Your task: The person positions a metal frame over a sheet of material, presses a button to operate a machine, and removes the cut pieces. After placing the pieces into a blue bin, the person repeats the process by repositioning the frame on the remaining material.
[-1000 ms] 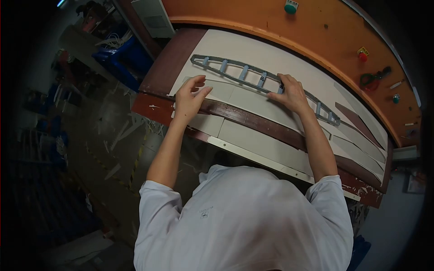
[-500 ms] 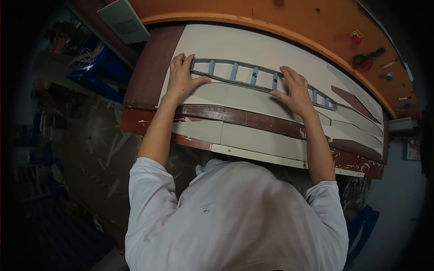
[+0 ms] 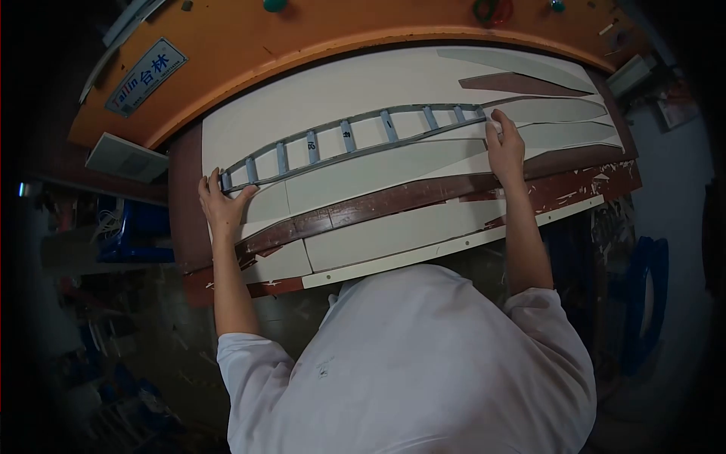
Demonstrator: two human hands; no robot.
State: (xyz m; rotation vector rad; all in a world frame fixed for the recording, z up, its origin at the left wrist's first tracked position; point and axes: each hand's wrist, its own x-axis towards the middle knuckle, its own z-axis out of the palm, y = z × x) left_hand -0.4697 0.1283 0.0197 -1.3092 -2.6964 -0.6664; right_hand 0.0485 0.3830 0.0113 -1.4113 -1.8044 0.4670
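A long ladder-shaped metal frame point(image 3: 348, 136) with light-blue crosspieces, some bearing dark marks, lies on a pale sheet point(image 3: 333, 89). My left hand point(image 3: 224, 208) holds its left end, the thumb at the near edge and the fingers round the tip. At the frame's narrow right end is my right hand point(image 3: 507, 151), its fingers bent and close together against the tip. Cut lines and long curved gaps showing dark red board point(image 3: 363, 203) run through the sheet below and right of the frame.
An orange machine beam point(image 3: 325, 41) with a Tailin label point(image 3: 146, 77) spans the far side. A pale strip point(image 3: 408, 253) edges the board near my body. A grey box point(image 3: 126, 165) is at left, with blue objects point(image 3: 136, 231) beyond. Scraps lie on the floor.
My view has shifted. My left hand remains at the frame's left end, while my right hand has gone from its middle to its right end. The frame appears tilted the other way.
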